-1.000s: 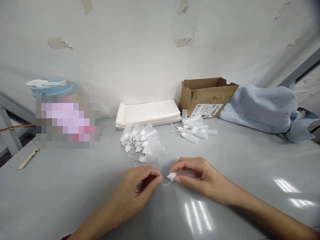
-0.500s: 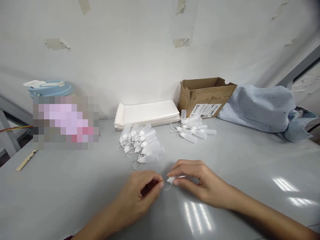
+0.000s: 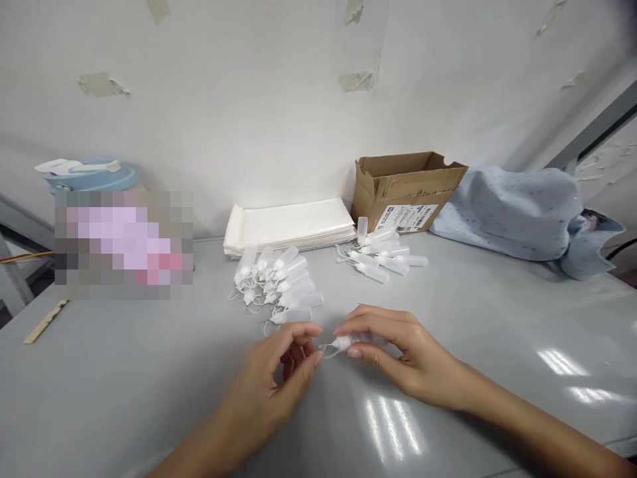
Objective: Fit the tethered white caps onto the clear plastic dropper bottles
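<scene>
My right hand grips a small clear needle-tip bottle on its side, fingers above and thumb below. The bottle's white collar and thin needle point left, with a thin strap curving beneath them. My left hand is in front of the needle, its thumb and forefinger parted. The thumb tip lies beside the end of the strap; whether they touch, I cannot tell. Beyond my hands lies a pile of similar bottles with strapped caps. A second group of bottles lies farther right.
White padded mailers are stacked against the wall. Beside them stands an open cardboard box, then a pale blue speckled cloth. At left are a blurred patch, a blue lid and a box cutter on the grey table.
My left thumb and forefinger have parted from their pinch at the strap. Both hands and the bottle sit slightly higher in the view, and more of the bottle shows in my right hand.
</scene>
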Tool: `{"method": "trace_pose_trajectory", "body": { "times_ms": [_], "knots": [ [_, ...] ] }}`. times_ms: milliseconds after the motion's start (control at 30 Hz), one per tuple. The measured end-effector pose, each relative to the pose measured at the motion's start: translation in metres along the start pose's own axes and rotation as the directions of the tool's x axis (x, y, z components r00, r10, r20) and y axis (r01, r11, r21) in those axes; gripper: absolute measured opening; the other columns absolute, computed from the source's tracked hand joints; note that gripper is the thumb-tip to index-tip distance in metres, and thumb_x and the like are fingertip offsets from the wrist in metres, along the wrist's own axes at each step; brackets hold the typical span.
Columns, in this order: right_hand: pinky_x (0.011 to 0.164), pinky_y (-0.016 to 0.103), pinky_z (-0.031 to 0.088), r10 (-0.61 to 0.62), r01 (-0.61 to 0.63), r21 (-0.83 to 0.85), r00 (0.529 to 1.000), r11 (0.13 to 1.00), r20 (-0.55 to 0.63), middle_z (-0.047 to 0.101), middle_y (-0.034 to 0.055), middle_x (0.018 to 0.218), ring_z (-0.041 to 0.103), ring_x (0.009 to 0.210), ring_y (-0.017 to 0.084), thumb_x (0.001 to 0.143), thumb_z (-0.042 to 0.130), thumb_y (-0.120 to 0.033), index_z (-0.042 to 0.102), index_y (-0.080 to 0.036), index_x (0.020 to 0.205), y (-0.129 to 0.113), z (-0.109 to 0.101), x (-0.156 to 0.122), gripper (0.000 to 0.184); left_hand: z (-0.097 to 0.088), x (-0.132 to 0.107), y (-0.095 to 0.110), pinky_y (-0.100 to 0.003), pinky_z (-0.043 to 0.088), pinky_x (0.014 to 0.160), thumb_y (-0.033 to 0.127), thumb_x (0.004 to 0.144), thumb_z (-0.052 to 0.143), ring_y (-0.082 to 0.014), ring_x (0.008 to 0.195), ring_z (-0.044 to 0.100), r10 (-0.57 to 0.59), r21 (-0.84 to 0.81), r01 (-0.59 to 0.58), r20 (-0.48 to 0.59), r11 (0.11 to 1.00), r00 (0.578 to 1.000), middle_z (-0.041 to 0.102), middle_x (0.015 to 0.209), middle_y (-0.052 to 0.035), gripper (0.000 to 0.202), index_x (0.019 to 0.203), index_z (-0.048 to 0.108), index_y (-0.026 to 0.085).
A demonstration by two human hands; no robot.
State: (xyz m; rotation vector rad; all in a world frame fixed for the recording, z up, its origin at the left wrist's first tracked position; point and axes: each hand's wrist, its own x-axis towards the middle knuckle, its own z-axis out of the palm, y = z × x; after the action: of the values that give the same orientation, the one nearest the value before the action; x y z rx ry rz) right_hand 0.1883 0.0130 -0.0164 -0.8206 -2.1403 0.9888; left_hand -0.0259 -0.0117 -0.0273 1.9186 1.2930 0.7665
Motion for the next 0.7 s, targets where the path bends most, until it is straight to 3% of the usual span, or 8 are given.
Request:
{"method": "trace_pose_trajectory", "body": {
  "times_ms": [200,433,700],
  "knots": [
    [0.076,0.027,0.049,-0.019,0.019,0.001,1.000,1.000,0.013,0.064,0.0057,0.095,0.060,0.087,0.014,0.089,0.052,-0.014,0.061,-0.018,0.106,0.000,0.001,0.000,0.019,0.001,0.002,0.000,-0.020,0.046,0.054,0.026,0.088,0.048,-0.0117,0.061,0.057,0.057,0.041,-0.057,0.011,0.998,0.998,0.062,0.069,0.0023,0.013,0.087,0.060,0.022],
    [0.076,0.027,0.049,-0.044,0.044,-0.010,0.999,0.999,0.015,0.063,0.0077,0.095,0.060,0.087,0.015,0.089,0.050,-0.010,0.060,-0.015,0.104,-0.001,0.005,-0.002,0.020,0.008,-0.002,-0.006,-0.019,0.041,0.050,0.014,0.088,0.047,-0.0095,0.052,0.052,0.314,0.137,-0.302,-0.075,0.943,0.946,0.057,0.064,0.0033,0.013,0.088,0.058,0.021],
    [0.076,0.026,0.049,-0.048,0.048,-0.003,0.998,0.999,0.030,0.063,0.0103,0.095,0.060,0.088,0.015,0.088,0.048,-0.007,0.061,-0.011,0.104,-0.004,0.010,-0.003,0.020,0.010,-0.006,-0.005,-0.018,0.041,0.048,0.010,0.087,0.047,-0.0090,0.050,0.053,0.378,0.148,-0.363,-0.092,0.920,0.921,0.058,0.062,0.0032,0.014,0.088,0.056,0.021]
  ]
}}
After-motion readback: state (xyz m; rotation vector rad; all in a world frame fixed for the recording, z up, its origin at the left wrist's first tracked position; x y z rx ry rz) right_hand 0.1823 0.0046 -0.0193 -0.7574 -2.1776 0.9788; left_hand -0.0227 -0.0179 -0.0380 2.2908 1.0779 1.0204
